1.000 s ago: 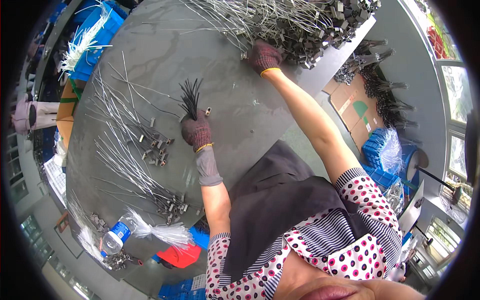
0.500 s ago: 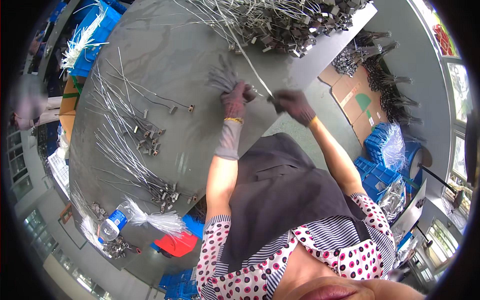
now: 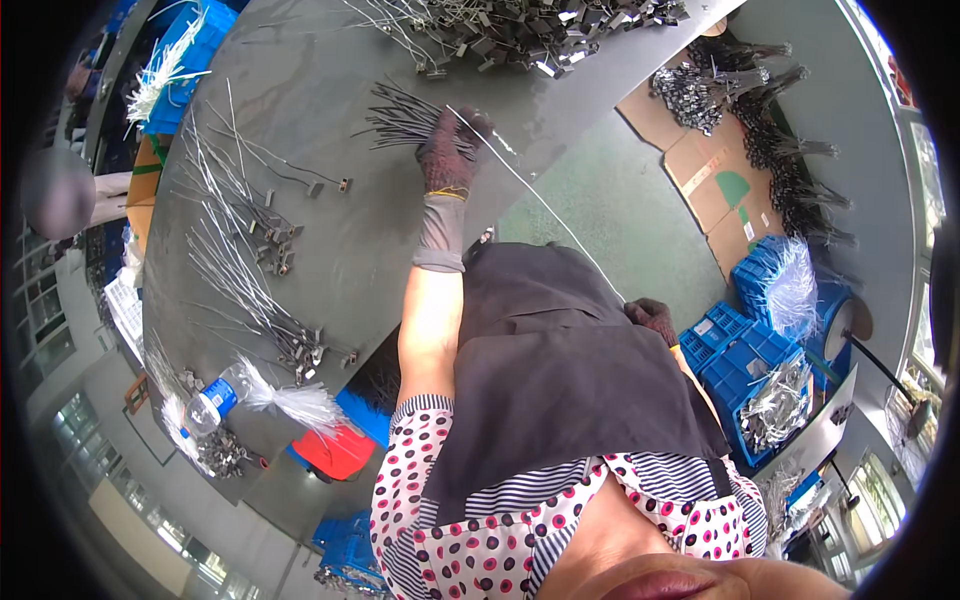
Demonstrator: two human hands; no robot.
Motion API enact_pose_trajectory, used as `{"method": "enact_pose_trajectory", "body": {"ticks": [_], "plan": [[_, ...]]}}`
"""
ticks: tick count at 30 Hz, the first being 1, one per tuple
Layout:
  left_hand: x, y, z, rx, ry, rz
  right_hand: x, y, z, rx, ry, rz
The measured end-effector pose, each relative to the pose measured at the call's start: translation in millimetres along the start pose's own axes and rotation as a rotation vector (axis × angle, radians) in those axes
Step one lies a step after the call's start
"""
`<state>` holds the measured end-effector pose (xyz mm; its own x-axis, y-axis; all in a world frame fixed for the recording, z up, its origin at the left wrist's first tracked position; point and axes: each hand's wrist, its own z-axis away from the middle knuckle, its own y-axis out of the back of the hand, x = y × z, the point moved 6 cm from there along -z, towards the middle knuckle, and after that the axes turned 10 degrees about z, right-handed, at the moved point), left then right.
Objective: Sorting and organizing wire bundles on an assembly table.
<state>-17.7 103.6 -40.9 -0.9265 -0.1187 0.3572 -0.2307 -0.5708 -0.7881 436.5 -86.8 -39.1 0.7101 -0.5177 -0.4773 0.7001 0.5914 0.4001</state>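
My left hand (image 3: 448, 150), in a dark knit glove, grips a fanned bundle of dark thin ties (image 3: 400, 116) above the grey round table (image 3: 330, 200). A long thin wire (image 3: 540, 205) runs from that hand down to my right hand (image 3: 655, 318), also gloved, which is pulled back beside my hip past the table's edge and pinches the wire's end. A large pile of metal clips and wires (image 3: 520, 25) lies at the table's far side.
Bundles of wires with clips (image 3: 250, 270) lie across the table's left. A water bottle (image 3: 215, 400) and a white tie bunch (image 3: 295, 400) sit at the near left edge. Blue crates (image 3: 760, 370) and cardboard (image 3: 715, 185) stand on the green floor to the right.
My right hand has drawn back from the far pile to my hip, pulling a long wire out. My left hand moved farther up the table with the bundle.
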Motion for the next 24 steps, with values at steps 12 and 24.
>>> {"method": "enact_pose_trajectory", "body": {"ticks": [12, 24], "plan": [[12.2, 13.7, 32.8, 0.089, -0.12, -0.137, -19.8, 22.2, -12.0, 0.048, 0.001, 0.053], [3.6, -9.1, 45.6, 0.012, -0.028, -0.497, -365.8, -51.1, -104.9, 0.048, 0.452, -0.087]]}}
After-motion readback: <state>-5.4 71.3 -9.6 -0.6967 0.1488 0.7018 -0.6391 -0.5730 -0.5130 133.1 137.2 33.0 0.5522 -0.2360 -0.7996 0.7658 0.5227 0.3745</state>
